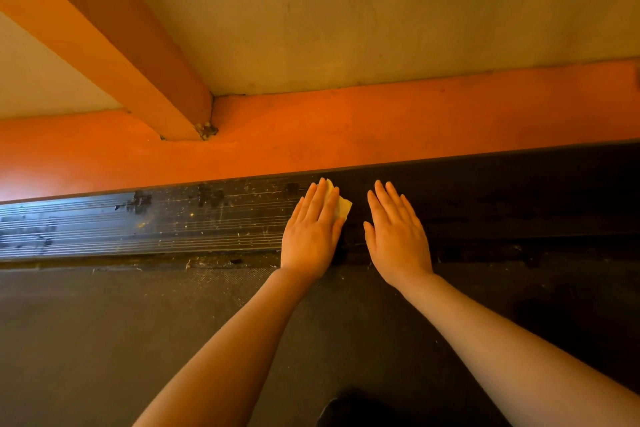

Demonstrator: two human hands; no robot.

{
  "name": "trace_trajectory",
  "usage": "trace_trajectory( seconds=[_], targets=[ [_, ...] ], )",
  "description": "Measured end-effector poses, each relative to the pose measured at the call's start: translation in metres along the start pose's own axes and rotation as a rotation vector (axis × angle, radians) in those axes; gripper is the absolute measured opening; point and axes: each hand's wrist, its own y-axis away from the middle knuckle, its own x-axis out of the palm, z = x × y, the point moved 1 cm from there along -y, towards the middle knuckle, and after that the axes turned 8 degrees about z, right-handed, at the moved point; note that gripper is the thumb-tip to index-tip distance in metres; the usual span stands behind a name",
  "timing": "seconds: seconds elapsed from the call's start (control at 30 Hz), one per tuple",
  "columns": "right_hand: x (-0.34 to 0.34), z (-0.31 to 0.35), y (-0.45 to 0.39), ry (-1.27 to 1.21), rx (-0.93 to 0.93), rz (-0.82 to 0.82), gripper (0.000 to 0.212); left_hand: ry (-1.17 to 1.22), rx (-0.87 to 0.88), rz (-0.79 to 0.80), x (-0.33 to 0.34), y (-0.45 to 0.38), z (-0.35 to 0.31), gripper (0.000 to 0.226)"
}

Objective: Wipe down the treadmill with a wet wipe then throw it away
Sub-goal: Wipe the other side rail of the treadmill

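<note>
The treadmill's ribbed black side rail (145,222) runs across the view, dusty and speckled on its left stretch, darker on the right. My left hand (311,229) lies flat on the rail with straight fingers, pressing a pale wet wipe (341,206) whose corner shows past the fingertips. Just to the right, my right hand (398,232) rests flat on the rail with straight fingers and holds nothing. The dark treadmill belt (104,340) lies below the rail, under both forearms.
An orange floor strip (381,128) runs along the far side of the rail, and an orange beam (104,31) slants up to the left from it. Beige wall or floor (381,10) lies beyond. A dark shape (346,409) sits at the bottom edge.
</note>
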Motion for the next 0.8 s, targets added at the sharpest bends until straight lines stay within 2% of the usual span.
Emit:
trace_trajectory(
  seconds=[0.5, 0.8],
  targets=[
    [0.004, 0.000, -0.001, 0.035, 0.006, -0.041, 0.052, -0.017, -0.026, -0.029, 0.014, 0.023, -0.001, 0.058],
    [0.006, -0.001, 0.000, 0.016, -0.007, -0.114, 0.051, -0.004, -0.020, 0.005, -0.011, -0.028, 0.009, 0.058]
  ],
)
